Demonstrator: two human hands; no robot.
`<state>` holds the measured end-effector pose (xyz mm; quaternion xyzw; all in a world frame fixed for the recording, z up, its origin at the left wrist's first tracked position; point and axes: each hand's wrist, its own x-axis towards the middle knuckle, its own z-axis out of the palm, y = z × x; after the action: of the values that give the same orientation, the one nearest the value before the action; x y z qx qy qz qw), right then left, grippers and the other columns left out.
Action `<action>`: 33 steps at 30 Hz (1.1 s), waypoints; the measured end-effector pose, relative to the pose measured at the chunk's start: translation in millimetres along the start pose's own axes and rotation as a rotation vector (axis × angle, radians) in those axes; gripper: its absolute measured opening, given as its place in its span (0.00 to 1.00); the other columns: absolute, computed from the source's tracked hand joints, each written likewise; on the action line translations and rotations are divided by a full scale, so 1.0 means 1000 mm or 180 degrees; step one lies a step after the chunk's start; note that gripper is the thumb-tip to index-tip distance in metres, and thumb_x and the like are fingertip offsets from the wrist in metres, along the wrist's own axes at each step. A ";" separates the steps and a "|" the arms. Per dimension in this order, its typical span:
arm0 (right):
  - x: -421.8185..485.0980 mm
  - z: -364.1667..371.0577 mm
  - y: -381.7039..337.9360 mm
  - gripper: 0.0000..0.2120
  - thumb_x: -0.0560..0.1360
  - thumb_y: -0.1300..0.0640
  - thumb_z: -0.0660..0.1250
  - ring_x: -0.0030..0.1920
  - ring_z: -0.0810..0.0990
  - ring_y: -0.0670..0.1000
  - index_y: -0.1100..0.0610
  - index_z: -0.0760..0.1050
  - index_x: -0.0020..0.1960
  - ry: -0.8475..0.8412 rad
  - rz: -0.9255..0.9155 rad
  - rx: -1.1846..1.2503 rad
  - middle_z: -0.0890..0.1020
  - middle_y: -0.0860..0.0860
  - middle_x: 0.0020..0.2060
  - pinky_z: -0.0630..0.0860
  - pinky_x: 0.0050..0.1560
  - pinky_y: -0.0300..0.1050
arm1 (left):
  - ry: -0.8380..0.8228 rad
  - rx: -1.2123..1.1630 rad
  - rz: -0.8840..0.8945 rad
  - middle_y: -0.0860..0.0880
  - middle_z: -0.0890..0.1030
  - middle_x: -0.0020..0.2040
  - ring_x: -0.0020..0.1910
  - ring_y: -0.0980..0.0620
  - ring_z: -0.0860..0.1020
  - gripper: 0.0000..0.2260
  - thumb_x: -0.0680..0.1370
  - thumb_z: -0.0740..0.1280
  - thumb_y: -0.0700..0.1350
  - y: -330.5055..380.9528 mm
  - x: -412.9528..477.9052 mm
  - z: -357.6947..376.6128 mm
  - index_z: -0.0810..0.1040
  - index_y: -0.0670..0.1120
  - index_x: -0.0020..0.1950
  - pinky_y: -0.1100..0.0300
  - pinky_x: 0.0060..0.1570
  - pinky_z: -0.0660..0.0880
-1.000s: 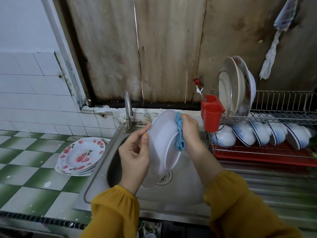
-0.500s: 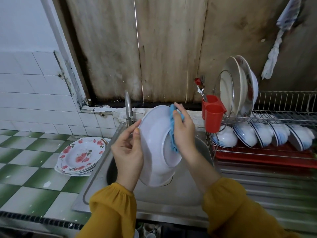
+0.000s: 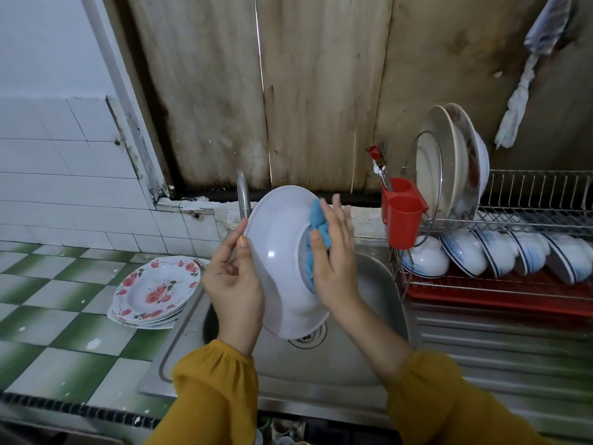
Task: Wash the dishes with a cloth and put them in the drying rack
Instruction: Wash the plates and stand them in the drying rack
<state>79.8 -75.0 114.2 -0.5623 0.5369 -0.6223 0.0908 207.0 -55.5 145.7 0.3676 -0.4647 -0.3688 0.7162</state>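
A white deep plate (image 3: 279, 252) is held on edge above the steel sink (image 3: 369, 319), its underside turned to the right. My left hand (image 3: 234, 281) grips its left rim, thumb on the edge. My right hand (image 3: 337, 261) presses a blue cloth (image 3: 317, 216) flat against the plate's base ring, fingers straight and pointing up. The wire drying rack (image 3: 539, 200) stands to the right, with upright plates (image 3: 449, 162) on its top tier and several blue-rimmed bowls (image 3: 500, 252) below.
A stack of flower-patterned plates (image 3: 154, 290) lies on the green-and-white tiled counter left of the sink. The tap (image 3: 243, 197) rises just behind the white plate. A red cutlery holder (image 3: 402, 216) hangs on the rack's left end.
The plate has risen and tilted more upright. My right hand with the cloth has slid from the plate's upper rim down onto the base ring, its fingers now straighter.
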 end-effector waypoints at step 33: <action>0.048 -0.036 0.018 0.17 0.75 0.52 0.57 0.24 0.68 0.49 0.53 0.60 0.28 0.0686 0.3261 0.2946 0.64 0.51 0.26 0.62 0.35 0.40 | -0.0358 0.0707 0.0918 0.57 0.77 0.30 0.34 0.62 0.75 0.11 0.81 0.57 0.48 0.011 0.000 -0.020 0.79 0.53 0.53 0.72 0.39 0.70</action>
<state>25.8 -96.1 136.6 -0.0770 0.4202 -0.7182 0.5493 227.4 -46.5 149.8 0.3528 -0.5898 -0.2287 0.6895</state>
